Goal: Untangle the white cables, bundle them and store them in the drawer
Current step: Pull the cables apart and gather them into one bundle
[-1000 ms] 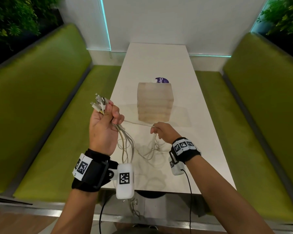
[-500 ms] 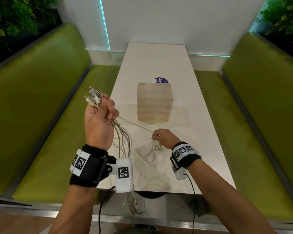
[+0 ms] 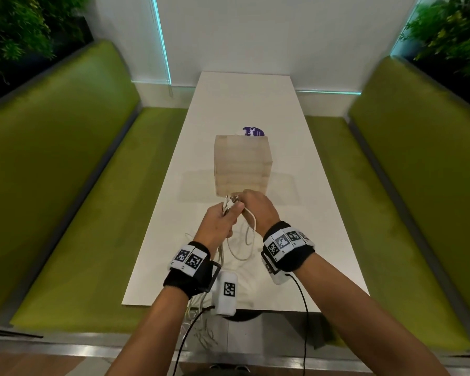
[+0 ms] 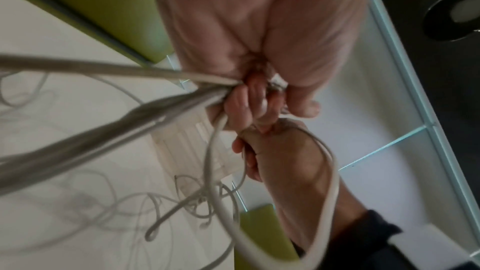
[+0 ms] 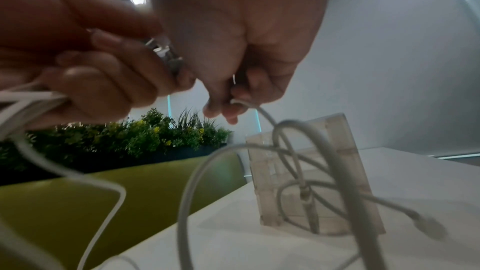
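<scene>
1. White cables (image 3: 244, 241) bunch in your left hand (image 3: 218, 223), fist clenched round them, plug ends up.
2. Your right hand (image 3: 258, 207), at 3 o'clock and touching, pinches one cable.
3. Loose loops trail over the white table (image 3: 318, 213).
4. At 12 o'clock, the wooden drawer box (image 3: 242, 164) stands closed.

- white cables (image 3: 245, 241)
- white tabletop (image 3: 244, 104)
- pale wooden drawer box (image 3: 242, 164)
- olive-green benches (image 3: 65, 185)
- black wristbands (image 3: 293, 256) with black-and-white square-patterned tags
</scene>
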